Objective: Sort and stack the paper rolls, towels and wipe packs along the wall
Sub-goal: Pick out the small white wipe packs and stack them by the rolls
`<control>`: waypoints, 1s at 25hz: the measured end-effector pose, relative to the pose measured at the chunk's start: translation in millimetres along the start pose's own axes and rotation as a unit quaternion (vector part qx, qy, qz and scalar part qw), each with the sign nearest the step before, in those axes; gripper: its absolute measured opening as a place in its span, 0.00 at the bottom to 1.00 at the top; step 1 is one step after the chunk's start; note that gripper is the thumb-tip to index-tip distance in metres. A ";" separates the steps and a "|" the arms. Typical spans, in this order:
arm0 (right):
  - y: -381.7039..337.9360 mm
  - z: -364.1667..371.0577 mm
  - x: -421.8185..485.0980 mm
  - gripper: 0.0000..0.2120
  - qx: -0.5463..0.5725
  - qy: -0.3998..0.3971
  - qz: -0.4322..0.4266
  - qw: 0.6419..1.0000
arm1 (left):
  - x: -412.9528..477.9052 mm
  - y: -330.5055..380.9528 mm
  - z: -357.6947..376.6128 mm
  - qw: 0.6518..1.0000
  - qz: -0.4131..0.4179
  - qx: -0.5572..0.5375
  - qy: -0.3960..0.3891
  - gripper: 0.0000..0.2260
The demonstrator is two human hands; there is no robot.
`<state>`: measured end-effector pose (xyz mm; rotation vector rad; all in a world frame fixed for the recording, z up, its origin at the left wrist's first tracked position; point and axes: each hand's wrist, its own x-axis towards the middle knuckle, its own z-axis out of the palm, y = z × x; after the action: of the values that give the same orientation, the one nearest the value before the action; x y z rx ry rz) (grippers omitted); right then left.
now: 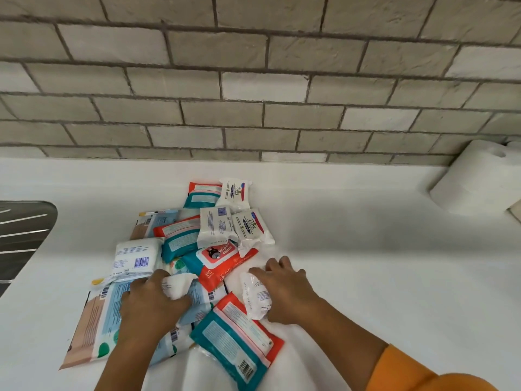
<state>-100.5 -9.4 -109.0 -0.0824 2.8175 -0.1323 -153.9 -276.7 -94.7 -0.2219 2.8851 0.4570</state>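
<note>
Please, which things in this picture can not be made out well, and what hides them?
Head view:
- Paper rolls: cut by the right edge; their number is unclear.
- Crumpled white pack: label covered by the left hand gripping it.
- Small white pack: partly under the right hand holding it.
- Metal drainer: cut by the left edge.

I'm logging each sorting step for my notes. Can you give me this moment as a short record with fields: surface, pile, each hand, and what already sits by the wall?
surface: white counter, brick wall behind
pile: wipe packs heaped unsorted mid-counter, away from the wall
left hand: grips a crumpled white pack on the pile
right hand: grips a small white pack at the pile's right edge
by the wall: paper rolls, far right
left edge: metal drainer
</note>
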 end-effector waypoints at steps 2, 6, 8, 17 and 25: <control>10.4 -1.3 -10.9 0.48 0.057 0.020 0.034 0.998 | -7.7 -0.2 -9.0 0.996 0.009 -0.078 0.041 0.31; 40.6 -15.8 -35.1 0.44 0.389 0.072 0.098 0.913 | -27.1 10.4 -32.9 0.970 0.030 -0.209 0.122 0.26; 58.6 -25.1 -43.6 0.38 0.608 0.089 0.121 0.780 | -33.6 21.7 -45.3 0.922 0.022 -0.375 0.092 0.24; 105.7 -29.0 -79.9 0.29 0.886 0.057 0.078 0.454 | -58.7 119.5 -8.7 0.475 -0.069 -0.825 -0.298 0.24; 182.2 -19.5 -91.9 0.20 0.870 0.161 0.149 0.441 | -61.2 190.7 40.4 0.585 -0.076 -0.743 -0.317 0.20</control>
<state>-27.3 179.8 -80.3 0.9126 1.3830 -2.8020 -121.7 -77.4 -63.2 -0.3874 1.0944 2.1843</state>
